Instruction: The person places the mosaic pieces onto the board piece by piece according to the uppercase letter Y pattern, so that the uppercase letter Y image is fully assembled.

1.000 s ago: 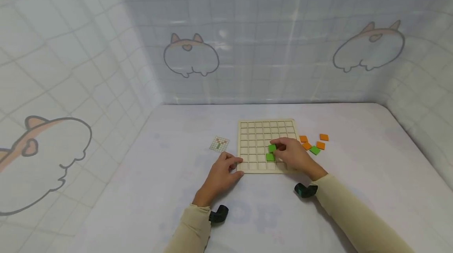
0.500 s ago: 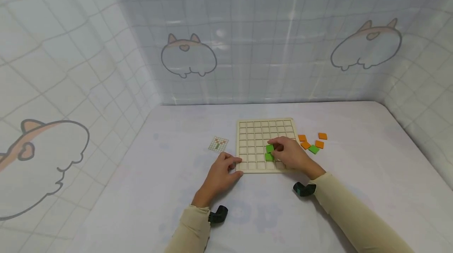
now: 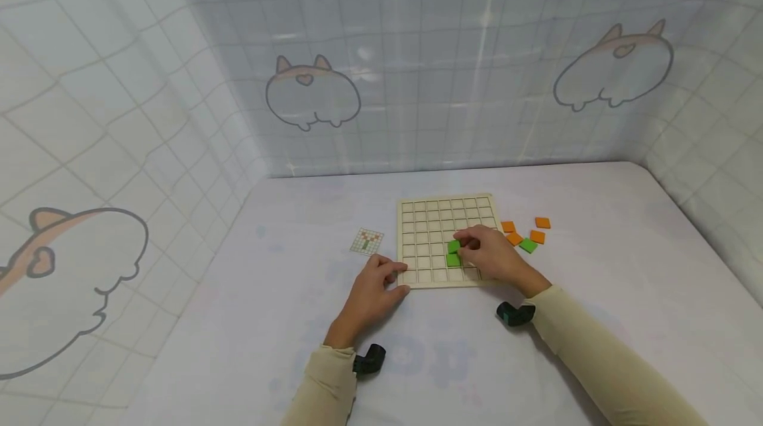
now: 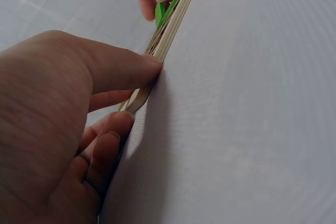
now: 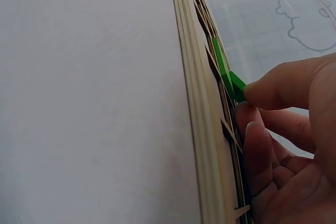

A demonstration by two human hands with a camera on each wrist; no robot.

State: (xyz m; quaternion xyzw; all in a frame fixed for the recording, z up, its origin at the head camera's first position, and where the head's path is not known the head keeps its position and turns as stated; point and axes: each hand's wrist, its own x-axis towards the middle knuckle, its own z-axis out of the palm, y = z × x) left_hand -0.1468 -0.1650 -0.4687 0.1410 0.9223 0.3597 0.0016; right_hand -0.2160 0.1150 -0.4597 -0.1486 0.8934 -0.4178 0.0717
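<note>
Hardly anything has moved in the last second. Near the middle of the head view, the right hand (image 3: 493, 254) pinches a green tile (image 3: 454, 246) over the wooden board (image 3: 422, 238). Fingers hide some of it, but it seems tipped, so not in place yet. The left hand (image 3: 371, 291) holds the board's lower-left corner.

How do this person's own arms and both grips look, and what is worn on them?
The left sleeve and right sleeve are long, plain and beige. A small black, bent device sits near each end: left device, right device. The left grip and right grip are bare; no glove, ring or cable shows.
</note>
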